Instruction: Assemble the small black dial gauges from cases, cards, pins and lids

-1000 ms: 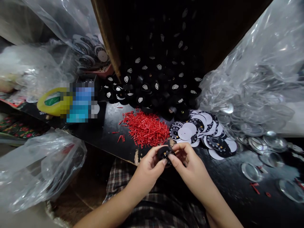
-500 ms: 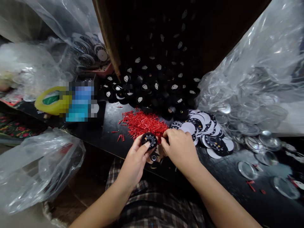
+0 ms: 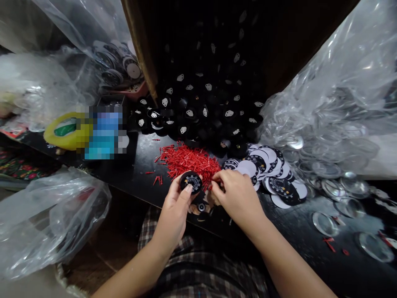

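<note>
Left hand [image 3: 172, 209] grips round black dial [image 3: 192, 179], face upward. Right hand [image 3: 237, 194] curls beside red pointers [image 3: 189, 162], grip unclear. Black worktop [image 3: 297, 234]; clear plastic bag [image 3: 347, 70] far right.

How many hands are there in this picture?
2. The left hand holds a black-cased dial; the right hand is at the edge of the red pointer pile.

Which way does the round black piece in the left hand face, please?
Face up: the round black piece, in the left hand, shows its printed markings.
</note>
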`<move>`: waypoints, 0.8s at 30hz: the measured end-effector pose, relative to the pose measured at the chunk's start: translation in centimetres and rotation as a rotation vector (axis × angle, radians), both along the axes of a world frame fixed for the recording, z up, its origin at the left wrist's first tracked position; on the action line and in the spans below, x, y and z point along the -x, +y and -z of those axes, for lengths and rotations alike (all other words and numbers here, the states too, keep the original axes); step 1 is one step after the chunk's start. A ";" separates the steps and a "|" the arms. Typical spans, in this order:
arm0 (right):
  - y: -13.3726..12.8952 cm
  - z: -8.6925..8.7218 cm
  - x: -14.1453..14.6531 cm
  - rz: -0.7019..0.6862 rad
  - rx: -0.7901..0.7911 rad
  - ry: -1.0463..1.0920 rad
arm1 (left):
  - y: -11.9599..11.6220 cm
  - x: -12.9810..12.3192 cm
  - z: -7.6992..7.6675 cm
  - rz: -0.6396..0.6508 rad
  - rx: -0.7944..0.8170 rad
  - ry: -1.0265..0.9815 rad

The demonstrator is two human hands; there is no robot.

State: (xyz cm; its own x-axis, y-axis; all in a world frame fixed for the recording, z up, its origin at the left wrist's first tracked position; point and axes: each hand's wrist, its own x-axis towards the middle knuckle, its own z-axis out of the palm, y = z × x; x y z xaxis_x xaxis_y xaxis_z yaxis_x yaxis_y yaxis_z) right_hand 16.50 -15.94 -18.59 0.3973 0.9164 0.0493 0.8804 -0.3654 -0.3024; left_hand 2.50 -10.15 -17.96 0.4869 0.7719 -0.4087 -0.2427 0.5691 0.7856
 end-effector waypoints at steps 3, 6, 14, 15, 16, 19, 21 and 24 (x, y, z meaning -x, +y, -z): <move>0.6 -0.4 0.4 0.000 0.035 -0.050 | -0.2 0.2 0.1 0.034 0.050 -0.001; 0.2 -0.7 0.6 -0.021 0.001 0.048 | -0.6 0.3 0.2 0.097 0.024 -0.011; -3.1 -1.0 0.9 -0.039 -0.232 0.223 | -1.2 -0.8 -0.5 0.088 0.077 -0.096; -3.3 -1.1 0.9 -0.042 -0.239 0.205 | -1.2 -0.8 -0.6 0.089 0.095 -0.119; -3.5 -1.1 0.9 -0.051 -0.248 0.187 | -1.2 -0.8 -0.7 0.090 0.108 -0.137; -3.8 -1.4 0.9 -0.060 -0.293 0.167 | -1.4 -0.7 -1.0 0.084 0.124 -0.158; -3.9 -1.6 0.8 -0.057 -0.321 0.183 | -1.5 -0.6 -1.1 0.094 0.115 -0.157; -4.0 -1.8 0.8 -0.066 -0.332 0.188 | -1.5 -0.4 -1.4 0.116 0.099 -0.145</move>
State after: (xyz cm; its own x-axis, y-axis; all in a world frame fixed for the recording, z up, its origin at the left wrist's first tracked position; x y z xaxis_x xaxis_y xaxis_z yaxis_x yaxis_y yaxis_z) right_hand 15.74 -19.95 -16.83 0.3681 0.8867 0.2799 0.8168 -0.1645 -0.5530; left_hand 2.94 -11.67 -16.54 0.6294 0.6670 -0.3988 -0.2774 0.6722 0.6864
